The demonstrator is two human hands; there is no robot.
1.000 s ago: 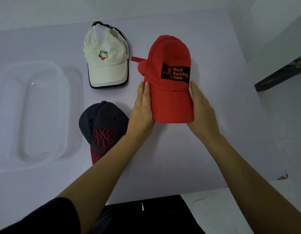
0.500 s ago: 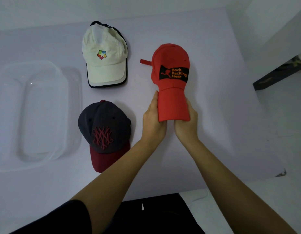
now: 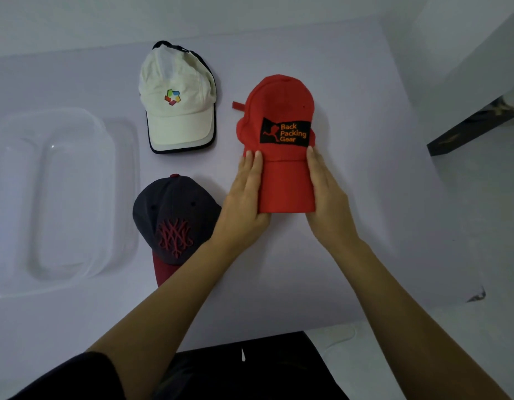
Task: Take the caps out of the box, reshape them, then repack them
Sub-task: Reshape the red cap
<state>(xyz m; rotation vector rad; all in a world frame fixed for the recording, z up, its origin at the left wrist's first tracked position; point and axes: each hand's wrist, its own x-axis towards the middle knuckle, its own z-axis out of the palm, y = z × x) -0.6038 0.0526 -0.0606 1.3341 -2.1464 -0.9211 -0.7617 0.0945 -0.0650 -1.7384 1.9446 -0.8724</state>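
Note:
A red cap (image 3: 279, 103) with a black "Back Packing Gear" patch lies on the white table, brim toward me. My left hand (image 3: 245, 197) presses straight fingers against the brim's left side. On the brim's right side my right hand (image 3: 326, 197) does the same, so the brim sits bent narrow between both palms. Both thumbs are hidden. A cream cap (image 3: 175, 116) with a coloured logo rests at the back, left of the red one. A navy cap (image 3: 169, 209) with a dark red brim and red stitching lies nearer, partly behind my left forearm. The clear plastic box (image 3: 77, 114) stands at the left.
The white table (image 3: 379, 226) ends at its right edge, with a dark shelf (image 3: 469, 125) beyond it. Bare table surface shows in front of the red cap and to its right.
Both hands slid forward along the red cap's brim, from squeezing its front edge to lying straight along its sides. The brim has spread a little wider than half a second ago.

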